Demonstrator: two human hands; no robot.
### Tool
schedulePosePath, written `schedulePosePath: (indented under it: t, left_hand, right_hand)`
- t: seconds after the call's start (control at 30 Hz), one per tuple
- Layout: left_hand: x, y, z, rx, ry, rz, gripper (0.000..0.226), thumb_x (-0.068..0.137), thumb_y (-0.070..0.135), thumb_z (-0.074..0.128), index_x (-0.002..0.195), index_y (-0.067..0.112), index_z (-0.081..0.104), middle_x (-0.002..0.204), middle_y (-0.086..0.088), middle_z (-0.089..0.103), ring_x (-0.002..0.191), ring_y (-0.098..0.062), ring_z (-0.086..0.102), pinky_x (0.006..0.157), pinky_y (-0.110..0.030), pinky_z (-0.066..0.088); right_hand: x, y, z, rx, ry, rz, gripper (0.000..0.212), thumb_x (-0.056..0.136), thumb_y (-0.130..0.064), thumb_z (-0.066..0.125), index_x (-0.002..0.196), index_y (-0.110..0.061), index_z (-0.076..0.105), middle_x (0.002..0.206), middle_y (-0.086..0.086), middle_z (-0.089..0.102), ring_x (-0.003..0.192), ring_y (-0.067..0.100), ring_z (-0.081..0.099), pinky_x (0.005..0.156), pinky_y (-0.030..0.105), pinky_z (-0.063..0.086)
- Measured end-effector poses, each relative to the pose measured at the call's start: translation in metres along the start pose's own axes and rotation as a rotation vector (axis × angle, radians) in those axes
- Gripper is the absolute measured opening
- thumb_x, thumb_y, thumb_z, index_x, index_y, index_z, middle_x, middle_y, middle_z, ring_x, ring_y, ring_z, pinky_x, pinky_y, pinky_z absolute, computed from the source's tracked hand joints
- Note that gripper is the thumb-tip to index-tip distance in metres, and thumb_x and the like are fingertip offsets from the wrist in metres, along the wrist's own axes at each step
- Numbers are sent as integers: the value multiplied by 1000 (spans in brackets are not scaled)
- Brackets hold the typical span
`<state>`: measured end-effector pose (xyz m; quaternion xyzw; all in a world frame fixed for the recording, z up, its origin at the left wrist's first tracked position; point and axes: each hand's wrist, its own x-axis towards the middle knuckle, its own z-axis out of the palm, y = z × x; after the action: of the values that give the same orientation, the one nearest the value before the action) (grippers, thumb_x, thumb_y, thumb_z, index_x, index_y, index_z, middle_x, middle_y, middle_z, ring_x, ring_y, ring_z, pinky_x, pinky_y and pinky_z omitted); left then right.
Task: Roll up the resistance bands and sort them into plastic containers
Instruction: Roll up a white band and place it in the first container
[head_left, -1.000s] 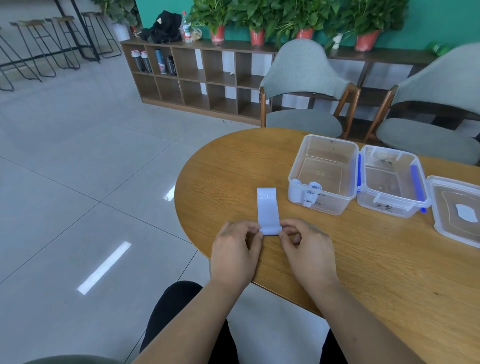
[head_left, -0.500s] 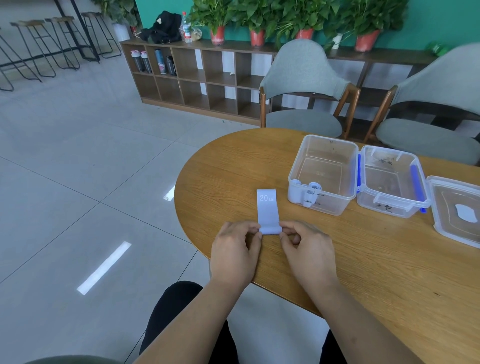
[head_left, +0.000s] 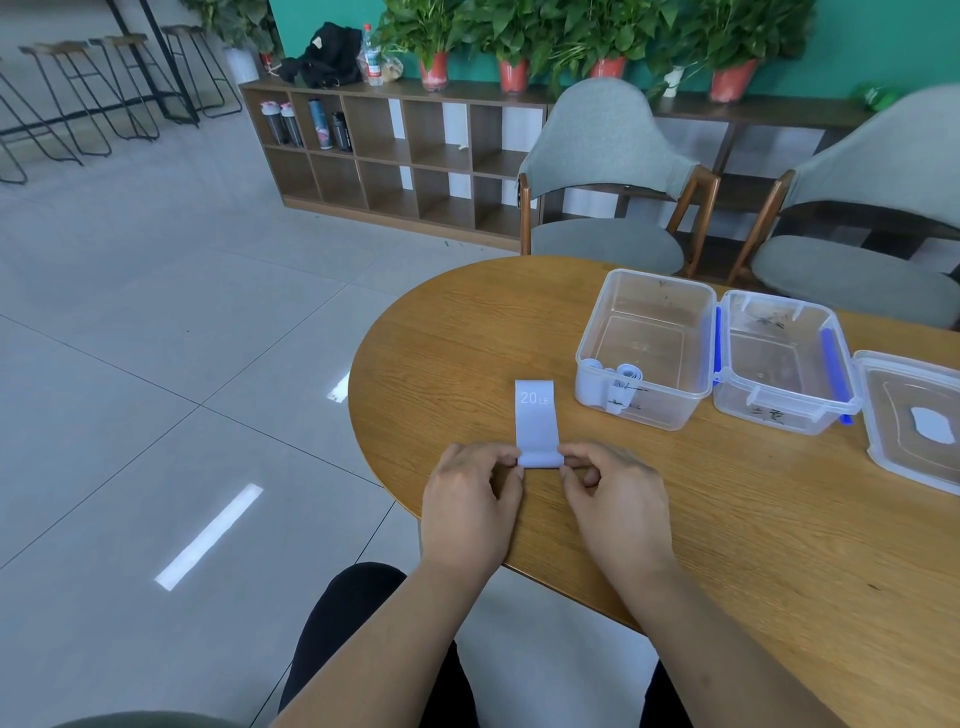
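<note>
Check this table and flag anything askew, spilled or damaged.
Nothing stands out. The 20 LB resistance band lies straight on the table, its near end pinched by the left hand and right hand. The left container holds rolled bands in its near corner, the right container sits upright beside it, and a lid lies flat further right.

Two hands (head_left: 470, 501) (head_left: 618, 501), two containers (head_left: 655, 410) (head_left: 789, 418), one lid (head_left: 906, 387)

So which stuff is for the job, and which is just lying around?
Job: pale purple flat rubber band; left hand, right hand pinching it; clear plastic box holding rolled pale bands; clear blue-clipped plastic box.
Around: grey padded chairs; red-potted plants; black bag.
</note>
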<state>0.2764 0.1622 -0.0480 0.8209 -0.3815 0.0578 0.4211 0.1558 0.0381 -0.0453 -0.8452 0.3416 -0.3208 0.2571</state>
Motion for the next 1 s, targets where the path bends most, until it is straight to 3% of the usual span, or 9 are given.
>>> schedulePosePath:
  t: [0.17,0.3,0.47,0.73,0.9,1.0]
  left_hand:
    - [0,1,-1,-21,2,-37,16,92,26,79,105,34,76,88,41,53,87,-1,59,75,-7,41]
    - [0,3,-1,-15,21,-16,15,92,25,80,104,32,77,89,44,49,86,-1,60,75,-16,47]
    - [-1,0,2,-5,12,3,18,91,28,80,108,33,77,96,27,68,91,-1,57,76,-21,51]
    - [0,-1,1,-14,-5,-36,18,92,28,78,109,34,76,94,27,69,90,3,56,76,-6,41]
    - [0,1,0,0,15,-18,14,91,26,79,103,33,76,87,42,52,85,-1,57,72,-6,39]
    - [-1,1,0,9,9,6,14,91,27,79,103,34,76,89,36,58,87,-1,56,72,-14,45]
  right_hand:
    - [0,-2,-3,62,-8,46,27,90,-22,77,114,-34,75,89,-23,72,76,-1,63,77,28,58]
    - [-1,-1,-2,34,0,15,24,91,-21,76,111,-33,76,91,-22,71,78,1,63,75,31,59]
    - [0,0,1,-26,6,-17,25,90,-24,78,114,-31,78,93,-18,72,81,4,62,75,35,58]
    - [0,0,-2,45,-11,48,24,91,-26,77,113,-36,75,90,-23,72,79,-2,63,76,22,55]
    - [0,0,0,-1,7,2,19,91,-24,77,108,-32,76,89,-22,69,79,1,61,73,30,57]
    - [0,2,2,-14,5,-7,20,90,-24,78,109,-31,77,93,-20,70,81,4,61,75,34,57]
